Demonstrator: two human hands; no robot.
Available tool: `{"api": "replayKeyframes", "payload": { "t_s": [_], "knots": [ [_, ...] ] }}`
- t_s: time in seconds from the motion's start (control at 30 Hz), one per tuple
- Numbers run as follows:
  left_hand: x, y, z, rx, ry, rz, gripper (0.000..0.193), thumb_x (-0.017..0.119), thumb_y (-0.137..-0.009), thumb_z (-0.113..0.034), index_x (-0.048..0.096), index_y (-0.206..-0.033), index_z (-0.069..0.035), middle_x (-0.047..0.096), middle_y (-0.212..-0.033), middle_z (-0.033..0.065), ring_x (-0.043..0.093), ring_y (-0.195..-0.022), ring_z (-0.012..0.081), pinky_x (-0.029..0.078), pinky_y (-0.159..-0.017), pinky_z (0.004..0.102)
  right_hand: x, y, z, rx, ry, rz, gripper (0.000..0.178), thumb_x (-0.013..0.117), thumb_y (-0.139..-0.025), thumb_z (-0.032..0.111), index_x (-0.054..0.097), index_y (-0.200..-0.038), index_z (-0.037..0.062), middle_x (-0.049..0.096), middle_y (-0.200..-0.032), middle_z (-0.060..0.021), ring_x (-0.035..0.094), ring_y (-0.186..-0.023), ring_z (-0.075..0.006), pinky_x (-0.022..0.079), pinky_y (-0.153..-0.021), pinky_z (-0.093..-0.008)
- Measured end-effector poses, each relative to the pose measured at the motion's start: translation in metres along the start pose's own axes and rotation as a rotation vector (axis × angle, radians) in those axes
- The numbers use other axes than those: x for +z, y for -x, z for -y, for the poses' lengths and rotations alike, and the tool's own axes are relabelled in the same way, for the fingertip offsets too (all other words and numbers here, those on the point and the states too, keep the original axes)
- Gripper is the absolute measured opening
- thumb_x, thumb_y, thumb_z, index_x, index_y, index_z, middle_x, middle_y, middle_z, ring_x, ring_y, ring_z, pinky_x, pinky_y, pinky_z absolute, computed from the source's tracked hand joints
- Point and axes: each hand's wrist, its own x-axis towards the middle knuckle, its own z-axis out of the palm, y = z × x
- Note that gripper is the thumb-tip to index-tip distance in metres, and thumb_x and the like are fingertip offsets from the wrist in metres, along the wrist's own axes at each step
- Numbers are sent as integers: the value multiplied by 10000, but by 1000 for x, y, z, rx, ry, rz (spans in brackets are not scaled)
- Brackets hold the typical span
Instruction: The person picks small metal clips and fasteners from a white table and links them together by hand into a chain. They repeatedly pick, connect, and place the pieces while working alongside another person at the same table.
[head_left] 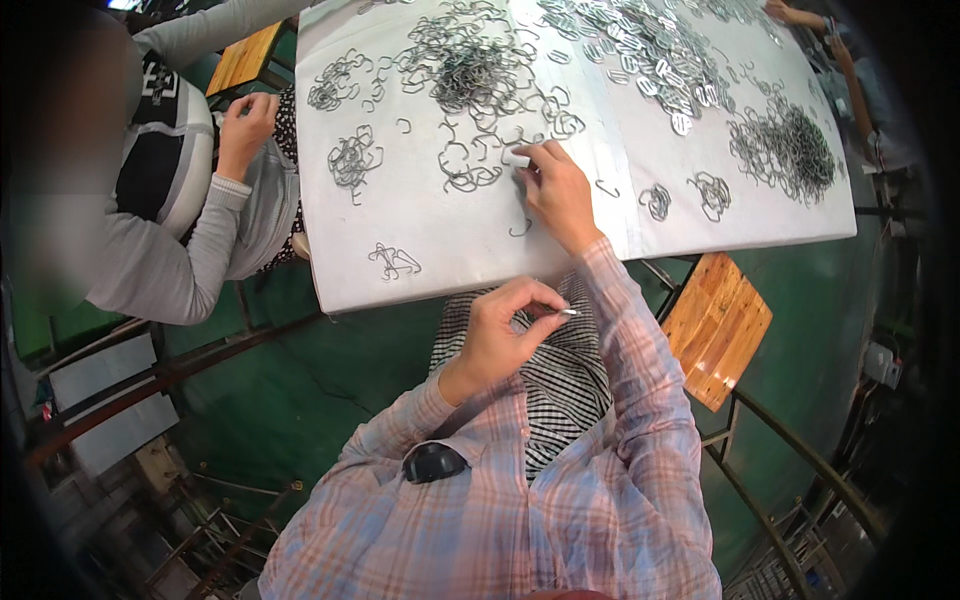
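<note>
- Head view: the right hand [560, 195] is out on the bench [450, 250], its fingertips pressed together on a small white piece [516, 158] right at the edge of the loose hooks [470, 75].
- The left hand [500, 335] hangs off the bench over the lap, thumb and forefinger pinching a thin metal piece [567, 312] that pokes out to the right.
- One single hook [520, 230] lies just below the right hand, apart from the tangle. My guess is that's the easiest pick: it's free of its neighbours.
- To do this step well, I'd say lift one hook clear of the heap, not a clump; they snag on each other.
- The left grip looks light and near the end of its piece; a firmer pinch further in would steady it when the two hands meet.
- Flat clips [640, 50] sit in a second heap to the right, and a dark wire pile [790, 145] lies farther right, both well apart from the hands.
- A co-worker's hand [245, 120] is at the left edge of the bench, away from the work.
- A wooden stool [715, 325] stands just right of the person.
</note>
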Motion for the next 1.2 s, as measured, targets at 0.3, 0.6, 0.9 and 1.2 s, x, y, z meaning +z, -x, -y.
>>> {"api": "replayKeyframes", "payload": {
  "t_s": [0.3,0.6,0.9,1.2],
  "knots": [
    [-10,-3,-8,58,32,-16,140,758,-774,49,674,-874,-1,706,-884,101,689,-794,169,539,-711,274,-50,-2,-10,2,169,190,79,706,-799,100,723,-869,67,614,-875,-94,623,-835,-295,497,-702,-401],
    [-14,-6,-7,60,38,21,152,742,-769,73,679,-882,-7,701,-885,95,682,-795,164,537,-720,272,-23,9,17,391,306,23,165,722,-813,193,682,-804,33,639,-855,-140,634,-767,-354,492,-686,-455],
    [-12,1,-11,56,14,-4,173,729,-754,98,675,-886,1,694,-895,89,670,-822,152,524,-737,269,-76,34,-15,269,227,-13,79,696,-792,59,660,-862,49,600,-839,-126,624,-767,-320,483,-663,-417],
    [-11,4,-4,18,-43,26,182,709,-774,112,659,-920,15,685,-928,87,667,-852,139,553,-777,267,-60,26,-23,147,207,152,94,675,-830,76,637,-897,21,587,-894,-130,611,-784,-318,486,-689,-388]
  ]
}}
